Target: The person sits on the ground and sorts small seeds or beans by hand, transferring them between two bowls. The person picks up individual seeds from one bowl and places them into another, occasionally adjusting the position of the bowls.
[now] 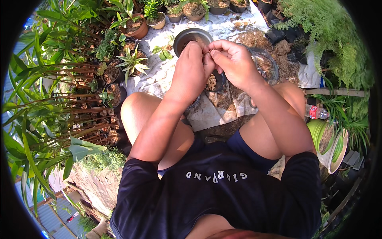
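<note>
Fingertips together, my left hand (191, 70) and my right hand (235, 64) meet above the ground cloth in front of my knees. Both pinch at a small dark brown bit (210, 51), mostly hidden by the fingers and too small to name. Just behind the hands is a round dark plastic pot (193, 31), with brown matter inside it. Beneath them a dark container (221, 81) holds pale tan chunks (211, 82). The rim of another container (195, 103) shows partly behind my left wrist.
A leafy seedling (163, 51) lies on the white cloth (161, 28). Brown fibrous planting material (253, 40) and a clear plastic tub (273, 67) are at right. Potted plants (132, 64) line the left; a plastic bottle (317, 112) and green pot (317, 131) lie right.
</note>
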{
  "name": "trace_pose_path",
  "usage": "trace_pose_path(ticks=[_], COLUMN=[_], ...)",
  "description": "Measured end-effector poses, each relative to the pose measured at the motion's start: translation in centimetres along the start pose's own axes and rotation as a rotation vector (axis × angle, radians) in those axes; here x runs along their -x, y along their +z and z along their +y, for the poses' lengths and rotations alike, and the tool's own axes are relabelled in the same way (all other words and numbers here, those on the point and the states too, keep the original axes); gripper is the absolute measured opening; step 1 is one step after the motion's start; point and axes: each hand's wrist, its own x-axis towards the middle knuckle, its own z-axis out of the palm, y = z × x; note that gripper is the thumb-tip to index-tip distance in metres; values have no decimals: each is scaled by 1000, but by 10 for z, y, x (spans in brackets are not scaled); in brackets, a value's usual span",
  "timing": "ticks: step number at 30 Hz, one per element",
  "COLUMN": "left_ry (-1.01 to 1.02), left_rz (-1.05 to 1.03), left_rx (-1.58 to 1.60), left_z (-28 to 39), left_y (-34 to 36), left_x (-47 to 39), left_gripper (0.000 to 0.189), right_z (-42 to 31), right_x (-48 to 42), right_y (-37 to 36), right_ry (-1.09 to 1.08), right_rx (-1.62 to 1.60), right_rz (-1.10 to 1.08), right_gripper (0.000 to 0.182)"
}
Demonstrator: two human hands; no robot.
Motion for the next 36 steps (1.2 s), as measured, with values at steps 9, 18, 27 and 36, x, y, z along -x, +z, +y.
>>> trace_pose_path(ticks=[9,18,27,36], left_ry=[28,-193,-401,-683], left_rz=[-100,-174,-62,-315], left_rx=[-36,116,142,71], left_z=[3,-6,-80,-258], left_y=[1,-1,4,120], left_x=[0,5,-13,-21], left_gripper=[23,14,15,15], right_z=[2,-1,-2,15], right_x=[-2,-8,-10,-24], right_y=[-3,-11,-30,-38], right_ry=[48,296,63,114], right_rx=[166,219,215,569], right_rz=[18,-31,-41,-20], right_gripper=[17,24,48,47])
